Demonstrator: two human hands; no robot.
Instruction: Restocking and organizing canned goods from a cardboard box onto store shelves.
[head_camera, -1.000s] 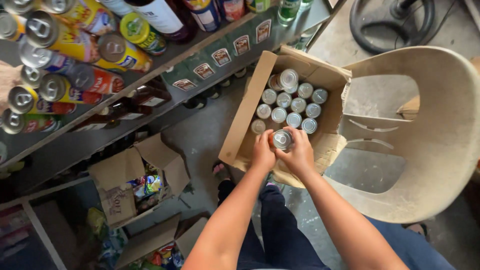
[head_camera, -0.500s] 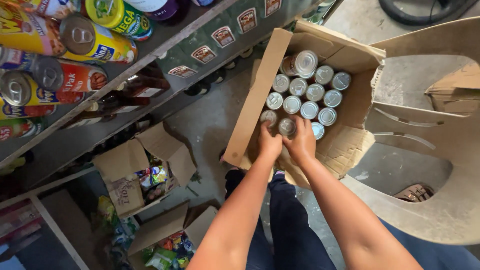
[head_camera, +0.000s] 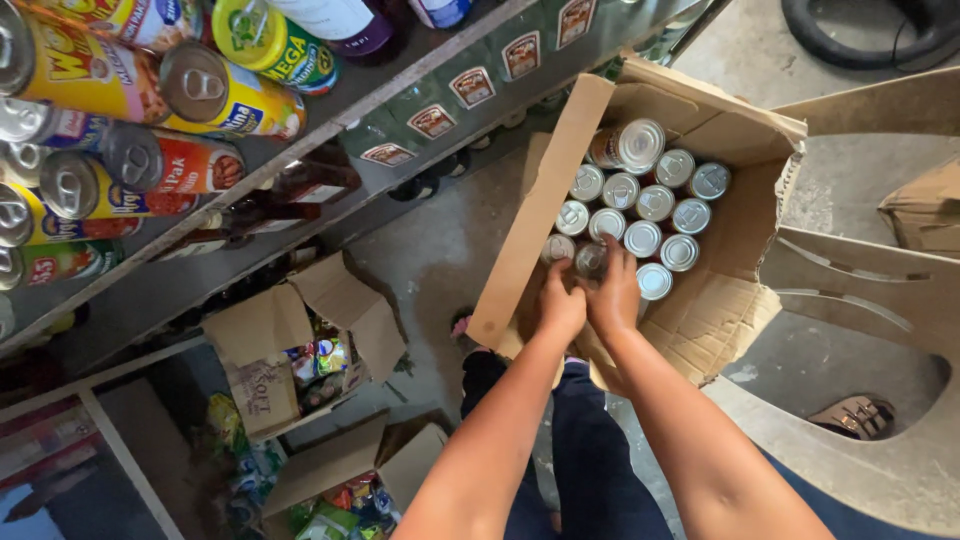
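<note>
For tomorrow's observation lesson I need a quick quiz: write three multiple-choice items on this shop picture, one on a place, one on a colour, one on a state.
1. Where do the small silver-topped tins stand?
A. In the open brown cardboard box
B. On the pale plastic chair
C. On the bare floor

2. What colour is the body of the big ring-pull can lying on the grey shelf?
A. Blue
B. Yellow
C. White

3. What are the left hand and right hand doing?
A. Resting on the knees
B. Holding a bottle
C. Both reaching into the box among the tins

Answers:
1 A, the tins sit in rows between the box walls.
2 B, its side is yellow behind the silver lid.
3 C, both hands lie side by side at the front row of tins.
</note>
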